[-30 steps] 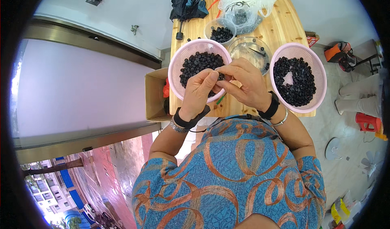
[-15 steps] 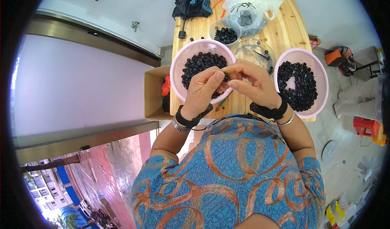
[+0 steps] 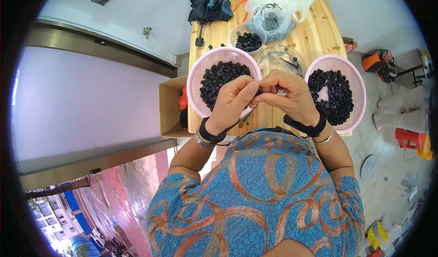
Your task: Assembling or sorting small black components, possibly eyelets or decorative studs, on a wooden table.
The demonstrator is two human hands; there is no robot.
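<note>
Close together over the near edge of the table, my two hands pinch a small black round piece [image 3: 259, 91] between their fingertips. My left hand [image 3: 233, 101] is closed with thumb and forefinger on it, in front of the left pink basket [image 3: 193, 92]. My right hand [image 3: 292, 97] is closed on the piece's other side, its fingers bent. Fingers hide most of the piece. Similar black pieces [image 3: 223, 74] heap in the left basket. The right pink basket [image 3: 358, 99] holds more black pieces [image 3: 335, 97], with a bare patch of its bottom showing.
Behind the baskets on the wooden table [image 3: 319, 28] stand a clear tub [image 3: 233, 37] of black pieces and a shallow clear container [image 3: 277, 51] with tweezers-like dark strips. A folded umbrella [image 3: 210, 8] and plastic bags [image 3: 285, 3] lie at the back. A cardboard box [image 3: 168, 106] adjoins the left side.
My fingertips have drawn closer together around the black piece, which is now more hidden. My right hand's fingers have curled in. The whole view has shifted slightly.
</note>
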